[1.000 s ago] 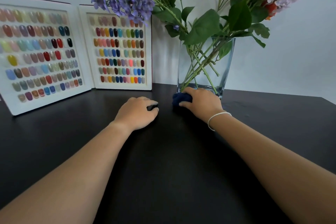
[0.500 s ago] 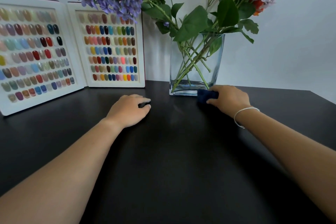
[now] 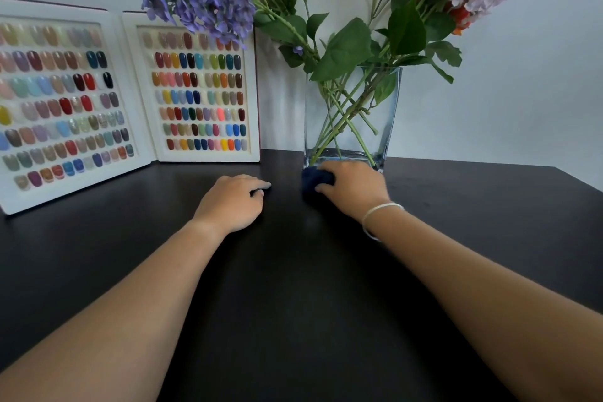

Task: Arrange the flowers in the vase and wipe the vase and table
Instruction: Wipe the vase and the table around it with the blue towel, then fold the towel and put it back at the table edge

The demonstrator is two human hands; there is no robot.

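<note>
Step in hand, as judged: wiping the table (image 3: 293, 287). Flowers (image 3: 208, 0) stand in the vase (image 3: 352, 114). Right hand (image 3: 354, 184) grips a dark blue cloth (image 3: 315, 179), pressed down just before the vase base. Left hand (image 3: 233, 201) rests loosely curled left of the vase, holding nothing. Next: sweep outward, clear of the glass.

Both forearms bare, no sleeves in view; thin white bracelet (image 3: 380, 209) looped round the wrist of the right hand (image 3: 354, 184); left hand (image 3: 233, 201) and wrist unadorned.
</note>
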